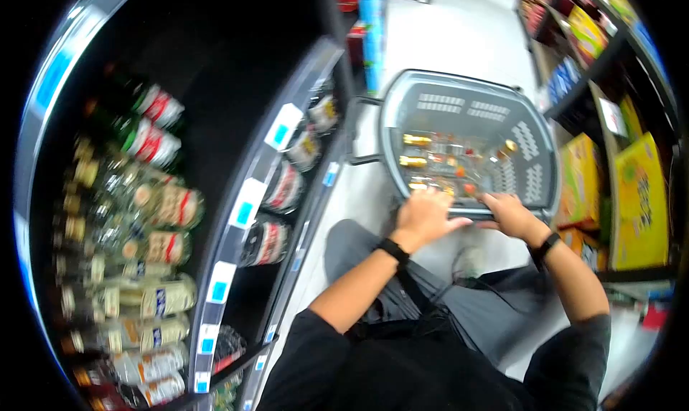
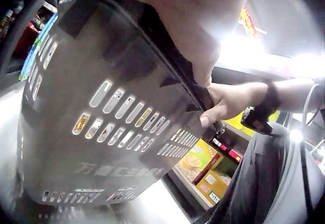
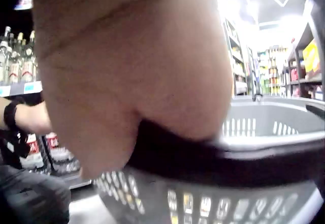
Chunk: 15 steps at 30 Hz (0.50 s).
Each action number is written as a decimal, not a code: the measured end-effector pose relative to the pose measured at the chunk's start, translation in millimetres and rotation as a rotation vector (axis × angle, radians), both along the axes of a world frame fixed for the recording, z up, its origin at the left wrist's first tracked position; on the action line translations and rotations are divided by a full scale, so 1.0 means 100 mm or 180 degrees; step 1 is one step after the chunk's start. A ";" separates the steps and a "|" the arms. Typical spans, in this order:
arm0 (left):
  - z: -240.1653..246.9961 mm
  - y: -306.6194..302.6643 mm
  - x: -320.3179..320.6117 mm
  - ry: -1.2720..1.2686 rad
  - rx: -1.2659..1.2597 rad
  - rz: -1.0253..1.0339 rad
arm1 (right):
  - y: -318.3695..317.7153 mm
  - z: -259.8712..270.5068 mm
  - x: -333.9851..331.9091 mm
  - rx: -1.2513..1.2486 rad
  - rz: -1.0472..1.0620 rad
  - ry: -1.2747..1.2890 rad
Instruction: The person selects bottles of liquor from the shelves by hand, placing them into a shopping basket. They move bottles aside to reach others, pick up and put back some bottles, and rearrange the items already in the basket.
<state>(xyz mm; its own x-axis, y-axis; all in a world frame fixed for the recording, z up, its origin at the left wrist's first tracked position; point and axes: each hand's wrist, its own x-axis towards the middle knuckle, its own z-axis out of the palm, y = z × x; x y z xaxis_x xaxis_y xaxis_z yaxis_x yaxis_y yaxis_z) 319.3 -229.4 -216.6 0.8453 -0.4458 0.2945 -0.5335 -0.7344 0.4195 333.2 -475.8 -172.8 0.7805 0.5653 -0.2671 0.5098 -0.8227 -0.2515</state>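
A grey shopping basket point(image 1: 410, 113) stands in front of the person, with several clear bottles point(image 1: 415, 160) lying inside, some with gold tops. At its near edge the left hand point(image 1: 425, 216) grips the dark rim, fingers over the top and thumb pointing toward the other hand. Close beside it, the right hand point(image 1: 511, 216) grips the same edge, its thumb on the outer side. In the left wrist view the right thumb presses against the outside of the rim, near the left hand point(image 2: 195, 18). The right wrist view shows the right hand point(image 3: 137, 66) wrapped over the dark rim bar.
Left of the basket, a dark shelf point(image 1: 247, 192) with price tags holds rows of glass bottles point(image 1: 169, 296). On the right, another shelf carries yellow boxes point(image 1: 641, 203). White floor point(image 1: 459, 34) runs ahead between the shelves. The person's grey-trousered legs point(image 1: 359, 249) are just behind the basket.
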 end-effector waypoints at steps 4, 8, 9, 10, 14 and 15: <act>0.02 -0.02 0.01 -0.0230 -0.0053 0.0016 | -0.07 -0.04 0.00 0.0007 -0.0043 -0.0011; -0.01 -0.01 0.06 -0.0534 -0.0079 -0.0009 | -0.05 -0.08 0.01 -0.0142 -0.0011 -0.0198; -0.02 0.02 0.09 -0.0793 -0.0178 -0.0042 | -0.02 -0.06 0.02 -0.0144 0.0001 -0.0205; -0.02 0.04 0.12 -0.0826 -0.0217 -0.0052 | 0.00 -0.03 0.04 -0.0082 -0.0050 -0.0138; 0.10 0.03 0.26 -0.0467 0.0038 0.0107 | -0.01 0.01 0.18 -0.0052 -0.0146 -0.0186; 0.10 0.00 0.32 -0.0459 0.0021 0.0077 | -0.05 0.03 0.22 -0.0030 -0.0167 -0.0223</act>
